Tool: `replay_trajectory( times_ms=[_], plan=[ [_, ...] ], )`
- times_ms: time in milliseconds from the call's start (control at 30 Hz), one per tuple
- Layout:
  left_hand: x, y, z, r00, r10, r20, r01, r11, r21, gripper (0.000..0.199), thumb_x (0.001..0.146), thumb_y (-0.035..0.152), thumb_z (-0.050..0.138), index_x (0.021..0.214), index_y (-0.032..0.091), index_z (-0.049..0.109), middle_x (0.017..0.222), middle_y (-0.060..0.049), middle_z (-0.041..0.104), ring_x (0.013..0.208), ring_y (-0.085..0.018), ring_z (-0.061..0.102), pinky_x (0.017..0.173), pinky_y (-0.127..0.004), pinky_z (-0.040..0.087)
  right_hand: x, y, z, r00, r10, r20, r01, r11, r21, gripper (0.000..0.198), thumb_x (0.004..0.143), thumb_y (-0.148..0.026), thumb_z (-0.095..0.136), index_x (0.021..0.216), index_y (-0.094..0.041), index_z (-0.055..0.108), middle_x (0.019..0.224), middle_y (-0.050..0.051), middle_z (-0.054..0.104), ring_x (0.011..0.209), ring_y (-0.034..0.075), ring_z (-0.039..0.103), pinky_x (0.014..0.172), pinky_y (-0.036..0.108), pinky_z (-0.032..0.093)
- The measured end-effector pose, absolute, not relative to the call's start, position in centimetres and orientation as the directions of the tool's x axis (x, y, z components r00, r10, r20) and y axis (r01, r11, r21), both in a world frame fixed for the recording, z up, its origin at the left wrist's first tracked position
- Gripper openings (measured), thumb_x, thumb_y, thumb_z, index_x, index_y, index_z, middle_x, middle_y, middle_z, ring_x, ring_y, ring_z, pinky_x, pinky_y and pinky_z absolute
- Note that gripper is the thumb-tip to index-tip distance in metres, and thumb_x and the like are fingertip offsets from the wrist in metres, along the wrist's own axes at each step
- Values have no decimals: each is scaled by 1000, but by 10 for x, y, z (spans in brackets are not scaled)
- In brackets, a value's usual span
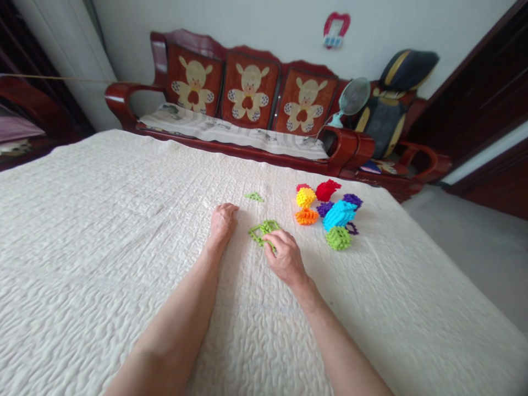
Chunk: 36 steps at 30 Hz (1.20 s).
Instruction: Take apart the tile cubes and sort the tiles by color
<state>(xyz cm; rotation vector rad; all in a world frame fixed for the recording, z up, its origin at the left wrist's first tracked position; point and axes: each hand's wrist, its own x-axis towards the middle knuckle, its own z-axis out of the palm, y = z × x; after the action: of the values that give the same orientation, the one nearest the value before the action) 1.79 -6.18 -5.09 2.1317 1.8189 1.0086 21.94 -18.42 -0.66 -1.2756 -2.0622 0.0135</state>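
- While both forearms stretch out over the cream quilted cover (103, 231), the head camera shows the right hand (284, 257) resting on the cloth with its fingers pinched together on the near edge of a flat green lattice piece (262, 231).
- That green lattice piece lies on the cover between the two hands, partly under the right fingertips.
- The left hand (223, 221) lies curled into a loose fist on the cover, just beside the piece, holding nothing that can be seen.
- A smaller green piece (254, 196) lies alone a little farther off.
- To the right sits a heap of coloured toy pieces (330, 213): red, yellow, orange, purple, blue and green.
- Behind the cover stands a red wooden bench (247, 110) with bear cushions.
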Motion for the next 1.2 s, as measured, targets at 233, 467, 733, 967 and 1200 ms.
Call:
replay_trajectory(
  times_ms=[233,467,733,967,1200],
  plan=[
    [18,-60,-52,-3,923,385,812,-222,539,39,85,12,42,103,19,76,112,-8,75,106,-23,65,101,-37,48,174,-187,-6,-91,950,297,980,139,-143,19,89,-22,60,104,-19,71,99,13,64,97,28,57,85,41,44],
    [19,-61,-50,-4,931,366,826,-203,526,39,87,14,42,106,18,77,113,-9,74,105,-24,65,100,-37,48,165,-176,-1,-93,978,186,988,113,-101,21,90,-18,55,106,-17,70,103,14,65,102,28,57,90,43,40],
    [19,-61,-48,-7,931,364,832,-196,518,39,86,17,42,104,19,77,113,-9,75,104,-24,65,99,-38,49,186,-189,1,-209,877,434,873,367,-322,22,93,-20,52,108,-20,69,95,8,65,92,23,61,86,37,46],
    [20,-60,-49,-5,928,373,833,-203,515,39,85,19,42,101,19,77,112,-9,75,105,-25,65,99,-39,48,259,-196,-34,154,889,430,484,312,-818,31,92,-43,52,108,-20,65,127,13,64,112,25,62,90,40,53],
    [19,-59,-51,4,928,372,842,-203,499,40,86,21,40,103,18,76,113,-9,74,107,-26,65,100,-38,47,277,-184,-44,308,945,111,8,114,-993,35,86,-48,54,105,-20,62,104,10,72,81,18,68,70,30,55]
  ],
)
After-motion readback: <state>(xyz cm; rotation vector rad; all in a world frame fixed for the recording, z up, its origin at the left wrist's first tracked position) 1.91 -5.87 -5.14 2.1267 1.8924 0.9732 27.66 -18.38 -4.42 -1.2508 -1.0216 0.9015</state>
